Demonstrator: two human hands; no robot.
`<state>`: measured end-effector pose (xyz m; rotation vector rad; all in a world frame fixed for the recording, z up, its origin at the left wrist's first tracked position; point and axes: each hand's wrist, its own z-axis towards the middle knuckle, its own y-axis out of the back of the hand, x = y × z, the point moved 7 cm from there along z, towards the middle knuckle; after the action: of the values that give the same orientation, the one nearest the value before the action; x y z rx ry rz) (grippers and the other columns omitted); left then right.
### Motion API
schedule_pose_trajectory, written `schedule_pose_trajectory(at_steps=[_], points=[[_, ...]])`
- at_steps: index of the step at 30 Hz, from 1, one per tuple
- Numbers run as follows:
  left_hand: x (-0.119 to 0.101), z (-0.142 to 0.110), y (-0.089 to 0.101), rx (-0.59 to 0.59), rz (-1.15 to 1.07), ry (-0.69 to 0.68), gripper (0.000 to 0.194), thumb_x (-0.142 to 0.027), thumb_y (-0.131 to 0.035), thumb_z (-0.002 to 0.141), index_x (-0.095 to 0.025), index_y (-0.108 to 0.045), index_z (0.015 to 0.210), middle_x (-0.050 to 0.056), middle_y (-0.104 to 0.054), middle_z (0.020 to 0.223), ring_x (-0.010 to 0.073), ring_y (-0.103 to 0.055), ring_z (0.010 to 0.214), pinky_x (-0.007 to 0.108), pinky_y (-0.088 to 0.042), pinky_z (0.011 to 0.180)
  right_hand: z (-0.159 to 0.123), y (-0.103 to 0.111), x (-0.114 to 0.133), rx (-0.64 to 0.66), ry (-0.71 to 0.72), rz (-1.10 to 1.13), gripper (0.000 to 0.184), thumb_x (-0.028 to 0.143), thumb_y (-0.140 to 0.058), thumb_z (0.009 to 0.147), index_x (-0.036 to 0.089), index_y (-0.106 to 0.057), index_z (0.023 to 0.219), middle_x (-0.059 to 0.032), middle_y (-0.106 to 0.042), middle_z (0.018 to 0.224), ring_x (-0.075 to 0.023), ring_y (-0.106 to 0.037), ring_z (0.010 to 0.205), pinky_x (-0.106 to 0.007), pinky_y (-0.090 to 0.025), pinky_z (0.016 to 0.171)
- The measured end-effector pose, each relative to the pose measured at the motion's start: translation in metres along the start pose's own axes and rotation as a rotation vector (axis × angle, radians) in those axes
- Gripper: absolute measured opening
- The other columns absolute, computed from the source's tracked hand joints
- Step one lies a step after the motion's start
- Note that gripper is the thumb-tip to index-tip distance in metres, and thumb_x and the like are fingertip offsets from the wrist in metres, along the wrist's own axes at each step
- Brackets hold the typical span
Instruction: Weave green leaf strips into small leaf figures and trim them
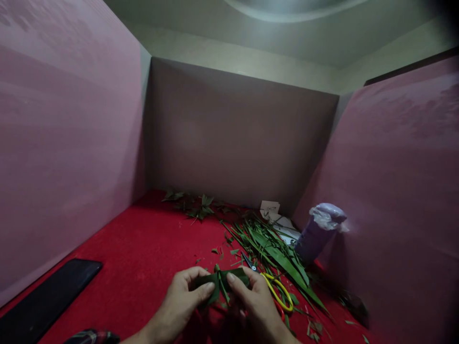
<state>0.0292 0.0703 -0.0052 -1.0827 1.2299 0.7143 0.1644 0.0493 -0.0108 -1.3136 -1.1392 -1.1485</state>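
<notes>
Between my two hands is a folded green leaf [223,282], with a narrow strip running down its middle and a small knob at the top. My left hand [184,298] pinches its left side between thumb and fingers. On the right side, my right hand [253,296] grips it the same way, thumb on top. Just beyond my right hand lie scissors [278,289] with yellow handles and dark blades, partly hidden by that hand. Something red with a handle-like curve [279,310] shows beneath them.
Long green leaves [278,255] are heaped at the right, with cut scraps around them. Behind stand papers [287,231] and a purple bin [317,234] lined with plastic. Leafy sprigs [201,208] lie at the back. A dark flat object [53,298] rests on the red cloth [143,248] at left.
</notes>
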Motion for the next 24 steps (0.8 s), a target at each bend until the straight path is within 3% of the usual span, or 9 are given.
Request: schedule_pose_trajectory(at_steps=[4, 9, 17, 24], points=[[-0.004, 0.019, 0.009, 0.015, -0.059, 0.039, 0.030, -0.034, -0.080, 0.056, -0.011, -0.063, 0.065, -0.001, -0.057, 0.053, 0.0075, -0.045, 0.047, 0.019, -0.033, 0.048, 0.017, -0.006, 0.016, 0.109, -0.070, 0.040, 0.036, 0.048, -0.067, 0.068, 0.014, -0.054, 0.071, 0.0041, -0.054, 0.045, -0.0045, -0.041, 0.031, -0.014, -0.025, 0.032], [-0.012, 0.046, 0.020, 0.001, -0.091, 0.063, 0.029, -0.033, -0.080, 0.054, -0.010, -0.064, 0.065, -0.002, -0.056, 0.051, 0.0066, -0.044, 0.044, 0.018, -0.032, 0.045, 0.046, -0.009, 0.025, 0.177, -0.124, 0.109, 0.036, 0.047, -0.070, 0.064, 0.014, -0.054, 0.066, 0.0047, -0.054, 0.046, -0.0037, -0.040, 0.031, -0.013, -0.024, 0.029], [-0.007, 0.084, 0.034, -0.047, -0.130, 0.079, 0.033, -0.035, -0.081, 0.052, -0.010, -0.066, 0.066, -0.001, -0.058, 0.050, 0.0078, -0.047, 0.041, 0.020, -0.034, 0.042, 0.089, -0.011, 0.012, 0.171, -0.176, 0.183, 0.034, 0.043, -0.072, 0.063, 0.015, -0.053, 0.070, 0.0064, -0.054, 0.049, -0.0029, -0.040, 0.032, -0.013, -0.022, 0.029], [0.007, 0.096, 0.042, -0.111, -0.163, 0.099, 0.031, -0.033, -0.081, 0.054, -0.010, -0.064, 0.065, 0.001, -0.061, 0.052, 0.0065, -0.047, 0.041, 0.018, -0.036, 0.042, 0.104, -0.008, -0.006, 0.179, -0.188, 0.194, 0.036, 0.045, -0.071, 0.064, 0.015, -0.052, 0.070, 0.0052, -0.053, 0.051, -0.0036, -0.041, 0.033, -0.014, -0.025, 0.028]])
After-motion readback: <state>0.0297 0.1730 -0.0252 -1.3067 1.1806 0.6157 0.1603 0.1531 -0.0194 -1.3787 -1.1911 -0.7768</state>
